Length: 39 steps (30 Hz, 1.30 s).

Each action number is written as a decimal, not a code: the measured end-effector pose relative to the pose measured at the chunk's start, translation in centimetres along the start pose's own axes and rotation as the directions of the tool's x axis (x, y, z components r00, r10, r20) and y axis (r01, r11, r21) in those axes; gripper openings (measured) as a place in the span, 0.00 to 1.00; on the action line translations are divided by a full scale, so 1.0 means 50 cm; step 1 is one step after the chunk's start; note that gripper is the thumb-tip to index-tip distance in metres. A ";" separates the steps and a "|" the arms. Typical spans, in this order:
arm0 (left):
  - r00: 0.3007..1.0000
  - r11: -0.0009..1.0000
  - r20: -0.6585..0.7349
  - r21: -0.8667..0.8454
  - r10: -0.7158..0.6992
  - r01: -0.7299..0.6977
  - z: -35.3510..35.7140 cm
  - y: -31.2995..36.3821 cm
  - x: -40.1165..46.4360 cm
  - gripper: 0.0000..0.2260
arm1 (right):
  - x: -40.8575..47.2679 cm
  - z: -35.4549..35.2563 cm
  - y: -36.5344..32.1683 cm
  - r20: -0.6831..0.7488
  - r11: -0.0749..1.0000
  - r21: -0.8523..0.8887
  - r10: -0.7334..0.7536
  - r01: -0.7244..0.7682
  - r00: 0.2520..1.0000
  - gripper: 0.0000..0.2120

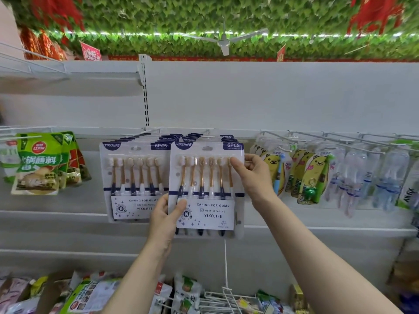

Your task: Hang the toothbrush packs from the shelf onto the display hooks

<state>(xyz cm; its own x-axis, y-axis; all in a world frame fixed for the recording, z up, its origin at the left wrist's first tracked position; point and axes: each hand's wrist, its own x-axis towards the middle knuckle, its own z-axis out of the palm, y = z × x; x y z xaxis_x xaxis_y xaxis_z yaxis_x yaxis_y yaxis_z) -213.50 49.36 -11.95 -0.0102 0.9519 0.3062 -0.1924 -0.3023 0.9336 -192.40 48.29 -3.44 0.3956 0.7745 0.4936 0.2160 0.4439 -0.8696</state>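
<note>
The front toothbrush pack (207, 189) sits at the head of the right-hand row of 2 rows of identical packs, upright and square to the viewer, its printed face forward and its hang slot at the top edge level with the hook (205, 132) that carries the packs behind it. Whether the slot is already over the hook tip cannot be told, since the pack's own top hides it. Its long axis runs vertically: the 6 brushes inside stand with bristle heads up and dark handle ends down, and the label panel reads level near the bottom. The left hand (166, 219) pinches the lower left edge, thumb on the front by the label and fingers behind, which probably steadies the bottom so the pack does not swing. The right hand (250, 172) pinches the upper right edge near the outermost brush head, thumb in front, a grip placed high, likely to steer the slot along the hook. Holding opposite corners keeps the flat pack from twisting. The second row of packs (133, 180) hangs just to the left, partly overlapped by the held pack. Further left hang green food pouches (40, 164); to the right, yellow bear-printed packs (315, 175) and clear packs hang on their own hooks. Below, a shelf holds loose packets (90, 295).
</note>
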 end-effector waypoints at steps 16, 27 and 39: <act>0.988 0.996 -0.149 0.073 -0.045 0.056 0.036 -0.059 0.091 0.14 | 0.066 0.001 0.026 -0.008 0.980 -0.195 0.037 -0.037 0.999 0.18; 0.978 0.971 -0.179 0.191 -0.109 0.143 0.026 -0.082 0.111 0.20 | 0.049 -0.002 0.021 -0.028 0.929 -0.361 0.078 -0.083 0.997 0.21; 0.887 0.727 0.155 0.641 -0.436 0.246 0.133 -0.130 -0.044 0.32 | -0.125 -0.244 0.112 0.101 0.374 -0.923 0.453 -0.086 0.886 0.22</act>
<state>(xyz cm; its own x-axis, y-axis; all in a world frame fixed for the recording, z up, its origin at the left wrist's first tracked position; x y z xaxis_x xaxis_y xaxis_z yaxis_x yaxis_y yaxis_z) -205.69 48.87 -17.44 0.2268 0.9681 -0.1067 0.4864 -0.0177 0.8735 -182.76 40.45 -11.49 0.3580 0.9327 0.0444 0.8711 -0.3165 -0.3755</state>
